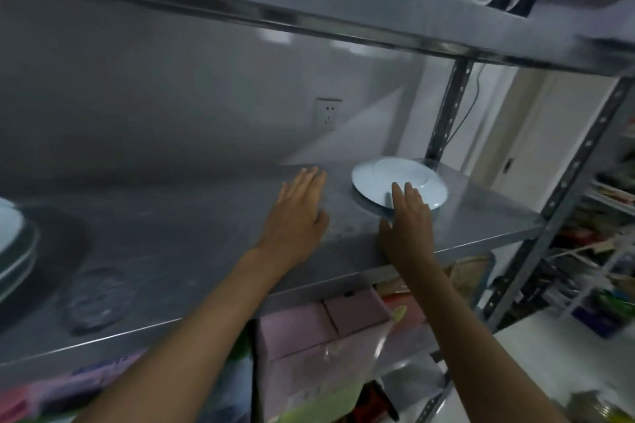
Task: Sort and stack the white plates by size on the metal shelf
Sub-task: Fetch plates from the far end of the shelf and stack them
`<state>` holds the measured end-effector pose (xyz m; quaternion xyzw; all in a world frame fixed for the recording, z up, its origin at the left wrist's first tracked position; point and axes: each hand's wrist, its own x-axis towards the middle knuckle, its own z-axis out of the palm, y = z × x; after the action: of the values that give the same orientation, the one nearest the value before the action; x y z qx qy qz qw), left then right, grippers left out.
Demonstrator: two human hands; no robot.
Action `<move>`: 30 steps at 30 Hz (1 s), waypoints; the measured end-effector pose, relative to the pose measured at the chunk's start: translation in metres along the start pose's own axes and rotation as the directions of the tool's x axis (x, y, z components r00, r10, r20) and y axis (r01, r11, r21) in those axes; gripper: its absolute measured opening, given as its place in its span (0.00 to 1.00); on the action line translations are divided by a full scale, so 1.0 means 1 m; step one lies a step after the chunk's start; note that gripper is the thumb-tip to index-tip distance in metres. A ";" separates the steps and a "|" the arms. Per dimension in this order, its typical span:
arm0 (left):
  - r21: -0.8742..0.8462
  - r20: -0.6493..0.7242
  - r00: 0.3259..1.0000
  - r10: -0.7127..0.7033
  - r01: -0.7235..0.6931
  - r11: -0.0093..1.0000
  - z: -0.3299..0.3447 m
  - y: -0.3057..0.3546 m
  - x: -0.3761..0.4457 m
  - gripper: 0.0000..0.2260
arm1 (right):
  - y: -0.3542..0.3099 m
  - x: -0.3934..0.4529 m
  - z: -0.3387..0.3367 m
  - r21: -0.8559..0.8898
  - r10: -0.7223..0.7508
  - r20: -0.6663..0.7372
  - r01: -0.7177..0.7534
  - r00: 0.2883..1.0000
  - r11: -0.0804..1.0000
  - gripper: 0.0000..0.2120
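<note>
A white plate (388,178) lies upside down on the right end of the metal shelf (192,237). My right hand (409,216) reaches over its near rim with straight fingers; whether the fingertips touch it is unclear. My left hand (299,213) hovers flat over the bare shelf just left of the plate, fingers straight and holding nothing. At the far left edge a stack of white plates (13,244) stands on the same shelf, partly cut off by the frame.
An upper shelf (309,10) hangs low overhead with packages on it. Slotted uprights (446,113) stand at the right end. Pink boxes (309,330) fill the level below. A wall socket (326,112) is behind. More racks stand at the right.
</note>
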<state>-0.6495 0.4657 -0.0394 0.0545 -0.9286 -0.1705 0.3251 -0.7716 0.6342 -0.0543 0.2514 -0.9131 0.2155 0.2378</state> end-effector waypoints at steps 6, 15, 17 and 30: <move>0.102 0.028 0.990 -0.135 0.131 0.986 0.042 0.008 0.022 0.26 | 0.035 0.035 0.016 -0.181 0.006 0.129 0.017 0.992 0.983 0.39; 0.180 0.013 1.000 -0.023 0.021 0.983 0.048 0.008 0.020 0.25 | 0.043 0.067 0.019 -0.269 0.017 0.323 0.075 0.946 0.960 0.34; 0.168 0.015 0.999 -0.031 0.028 0.985 0.047 0.008 0.021 0.25 | 0.043 0.068 0.020 -0.295 -0.008 0.317 0.107 0.949 0.949 0.32; 0.119 0.005 0.999 -0.051 0.050 0.992 0.046 0.004 0.021 0.24 | 0.033 0.069 0.011 -0.568 -0.017 0.338 0.218 0.941 0.794 0.32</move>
<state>-0.6945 0.4774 -0.0591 0.0965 -0.9367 -0.1235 0.3130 -0.8458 0.6293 -0.0348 0.2516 -0.9424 -0.1414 0.1689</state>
